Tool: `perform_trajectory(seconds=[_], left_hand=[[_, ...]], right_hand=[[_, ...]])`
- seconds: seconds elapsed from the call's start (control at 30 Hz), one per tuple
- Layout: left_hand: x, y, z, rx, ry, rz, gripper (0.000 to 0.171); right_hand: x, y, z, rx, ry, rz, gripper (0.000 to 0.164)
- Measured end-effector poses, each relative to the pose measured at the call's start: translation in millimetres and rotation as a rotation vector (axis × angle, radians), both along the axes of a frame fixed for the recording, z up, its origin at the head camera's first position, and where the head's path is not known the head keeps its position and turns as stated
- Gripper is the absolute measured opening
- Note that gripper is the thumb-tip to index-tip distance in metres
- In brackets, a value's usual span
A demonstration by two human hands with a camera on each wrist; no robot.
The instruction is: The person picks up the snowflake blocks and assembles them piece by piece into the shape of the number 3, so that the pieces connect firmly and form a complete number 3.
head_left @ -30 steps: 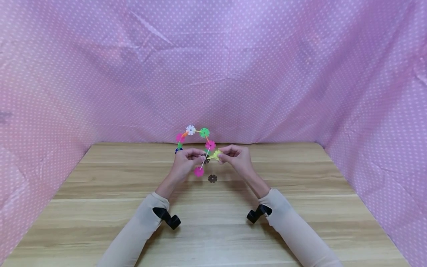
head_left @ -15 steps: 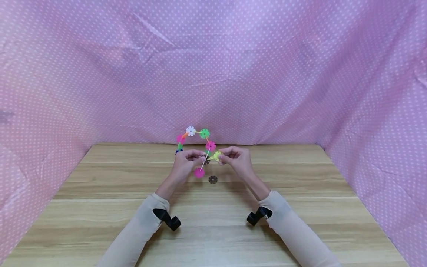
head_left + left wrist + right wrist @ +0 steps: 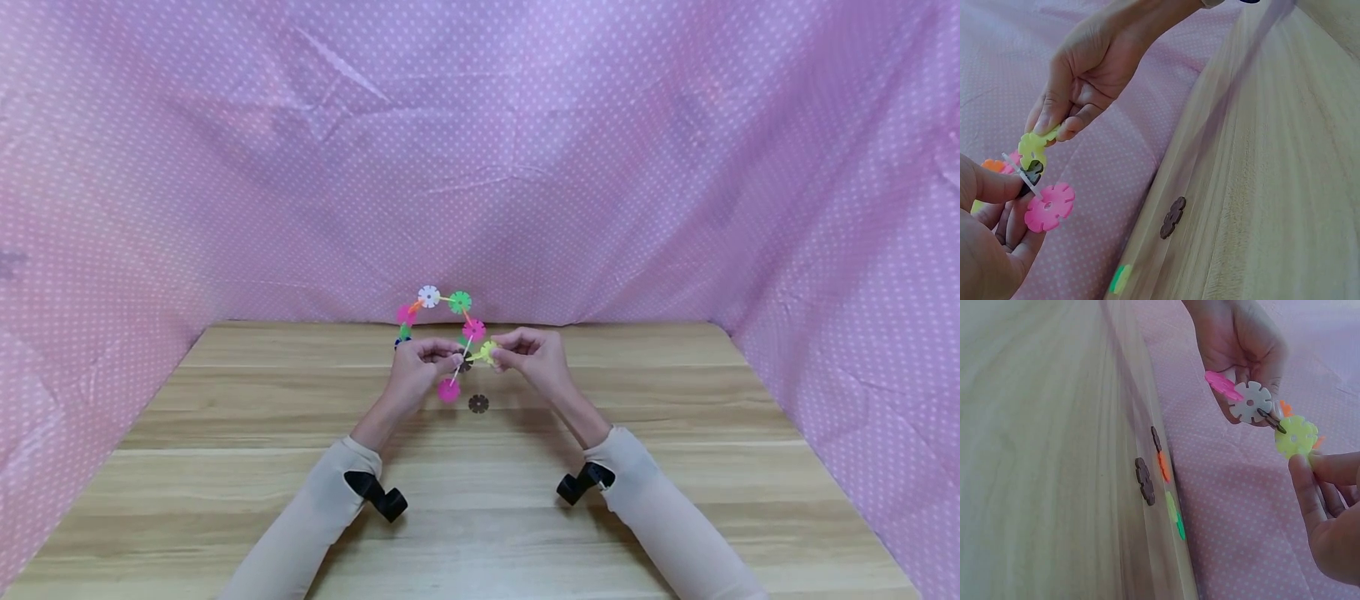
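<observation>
Slotted plastic snowflake discs are joined edge to edge in a curved chain, with a white disc [image 3: 429,297] and a green disc [image 3: 460,302] at its far end. My left hand [image 3: 416,367] pinches the chain near a dark disc [image 3: 1034,170] and a white disc [image 3: 1250,403] that the head view shows edge-on. A pink disc [image 3: 1050,207] sticks out from that white one. Opposite, my right hand [image 3: 540,358] pinches a yellow disc [image 3: 1291,439] between thumb and fingertips. The yellow disc's edge meets the dark disc. The left fingers hide part of the chain.
On the wooden table [image 3: 480,517] a loose brown disc [image 3: 478,404] lies below the hands. The right wrist view shows more discs by the table's far edge, among them an orange disc [image 3: 1163,465] and a green one [image 3: 1180,526]. A pink dotted cloth [image 3: 480,167] hangs behind.
Both hands keep their grip on the discs. The chain appears very slightly lower in the head view; otherwise little differs.
</observation>
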State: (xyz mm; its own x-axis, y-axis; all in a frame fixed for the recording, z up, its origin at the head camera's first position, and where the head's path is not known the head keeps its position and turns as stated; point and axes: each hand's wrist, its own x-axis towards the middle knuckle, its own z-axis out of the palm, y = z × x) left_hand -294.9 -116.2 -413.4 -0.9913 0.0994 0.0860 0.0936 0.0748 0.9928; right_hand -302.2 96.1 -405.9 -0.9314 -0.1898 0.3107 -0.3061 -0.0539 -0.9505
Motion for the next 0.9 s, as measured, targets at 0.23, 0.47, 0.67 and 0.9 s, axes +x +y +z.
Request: perform_trajectory(seconds=[0.23,0.47,0.67,0.9], left_hand=[[-0.5,-0.8,-1.1,-0.024,0.007,0.017,0.017],[2.1,1.5,1.7,-0.035,0.005,0.035,0.015],[3.9,4.2,4.8,-0.051,0.011,0.061,0.015],[2.9,5.5,3.2,-0.038,0.024,0.077,0.015]], right_hand=[[1.0,-0.5,2.2,0.028,-0.016,0.0,0.019],[-0.3,0.3,3.0,0.05,-0.012,0.012,0.016],[-6.1,2.8,-6.7,0.02,0.055,0.039,0.012],[-0.5,-1.8,-1.2,0.01,-0.022,-0.007,0.019]])
